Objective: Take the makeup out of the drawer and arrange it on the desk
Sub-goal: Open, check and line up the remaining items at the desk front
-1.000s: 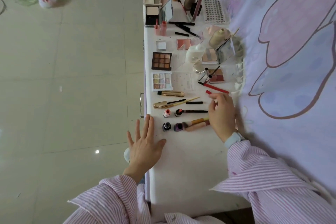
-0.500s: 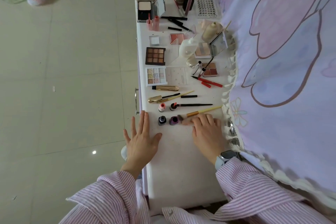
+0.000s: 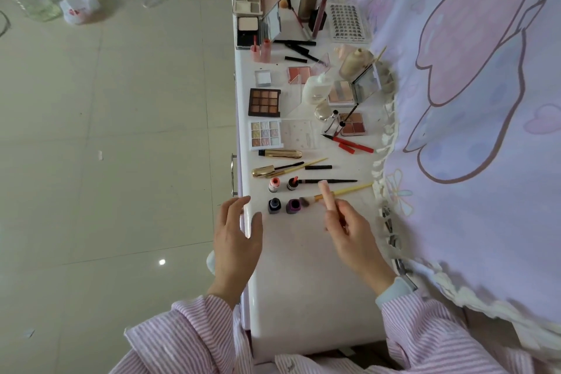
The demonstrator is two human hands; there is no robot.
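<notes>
Both hands over the near end of the white table [image 3: 303, 282]. Left hand [image 3: 235, 240]: fingers loosely spread, holding nothing, hovering at the table's front edge above the drawer handle [image 3: 233, 174].

Right hand [image 3: 349, 234]: pinching the lower end of a pale pink tube [image 3: 328, 195], a smooth, slim cylinder that looks like a lip gloss. Its long axis points away from me, tip over the nearest row.

Item just beyond the tube: gold-handled brush [image 3: 340, 193], thin rigid stick, soft dark bristles pointing left, lying crosswise to the tube and close under it. The right hand is much the nearer of the two.

Same row, to the left: purple nail polish bottle [image 3: 293, 206] and dark nail polish bottle [image 3: 274, 205], small glossy glass, upright.

Row behind: two coral-capped bottles, black pencil [image 3: 331, 181], gold mascara tube [image 3: 282, 153], metallic.

Judgement: the tube's slot probably lies parallel to the brush, so it would need turning crosswise before being set down.
</notes>
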